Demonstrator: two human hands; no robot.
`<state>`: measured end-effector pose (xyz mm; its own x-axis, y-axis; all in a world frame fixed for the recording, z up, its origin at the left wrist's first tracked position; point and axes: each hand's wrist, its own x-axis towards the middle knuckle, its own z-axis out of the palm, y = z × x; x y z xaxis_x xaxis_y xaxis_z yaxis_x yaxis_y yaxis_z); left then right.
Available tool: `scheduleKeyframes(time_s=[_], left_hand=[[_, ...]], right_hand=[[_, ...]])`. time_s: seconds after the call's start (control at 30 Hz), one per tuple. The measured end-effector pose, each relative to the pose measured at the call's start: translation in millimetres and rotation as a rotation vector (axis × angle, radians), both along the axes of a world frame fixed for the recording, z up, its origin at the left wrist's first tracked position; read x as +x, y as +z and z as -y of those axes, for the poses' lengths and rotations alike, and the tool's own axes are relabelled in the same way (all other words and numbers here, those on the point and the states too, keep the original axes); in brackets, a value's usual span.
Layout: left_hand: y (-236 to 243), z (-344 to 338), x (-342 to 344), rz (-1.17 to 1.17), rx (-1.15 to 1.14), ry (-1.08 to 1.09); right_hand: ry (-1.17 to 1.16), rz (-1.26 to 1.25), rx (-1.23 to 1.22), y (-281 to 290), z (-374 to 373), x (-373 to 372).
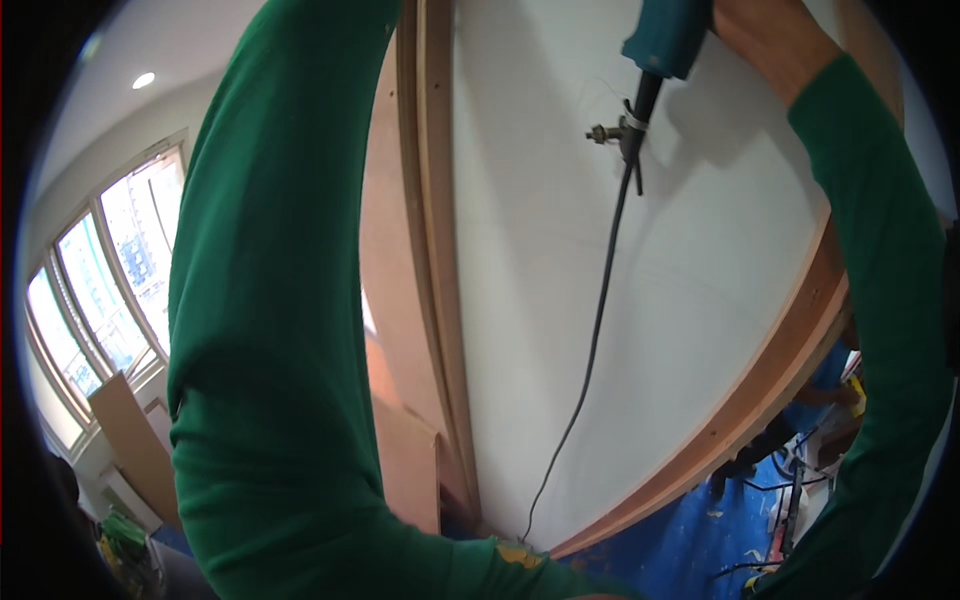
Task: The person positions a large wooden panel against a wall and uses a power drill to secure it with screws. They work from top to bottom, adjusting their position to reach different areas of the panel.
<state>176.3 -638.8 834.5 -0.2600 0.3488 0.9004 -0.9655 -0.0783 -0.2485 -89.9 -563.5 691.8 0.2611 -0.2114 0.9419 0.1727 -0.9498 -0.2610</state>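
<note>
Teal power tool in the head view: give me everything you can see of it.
The teal power tool looks plastic-cased; only its handle end shows, the rest cut off by the top edge. It points upward, slightly tilted. A black sleeve leads into a black cord curving down before the white panel. A metal chuck key is tied to the cord end with a white tie. The right hand meets the casing's right side; fingers are out of frame.

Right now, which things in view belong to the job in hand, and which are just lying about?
Likely part of the job:
teal power tool, held in the right hand
its black cord
metal key tied to the cord
perhaps the white panel

Apparently just lying about:
brown board, leaning
crumpled green item, lower left
</note>
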Motion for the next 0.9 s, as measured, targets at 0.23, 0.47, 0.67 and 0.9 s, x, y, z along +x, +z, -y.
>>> scheduleKeyframes(time_s=[0.23, 0.47, 0.67, 0.9], left_hand=[[35.6, -13.5, 30.9, 0.024, 0.224, -0.079], [-74.8, -19.7, 29.7, 0.071, 0.270, -0.503], [-276.3, -56.7, 41.6, -0.253, 0.270, -0.429], [-349.0, -30.6, 25.5, -0.575, 0.454, -0.443]], right_hand=[[-0.005, -0.063, 0.246, -58.7, -17.6, -24.9], [-0.005, 0.119, 0.339, -142.9, -0.2, -3.8], [0.182, 0.404, 0.508, -223.0, -1.9, 50.8], [0.218, 0.435, 0.527, -251.1, 10.0, 73.0]])
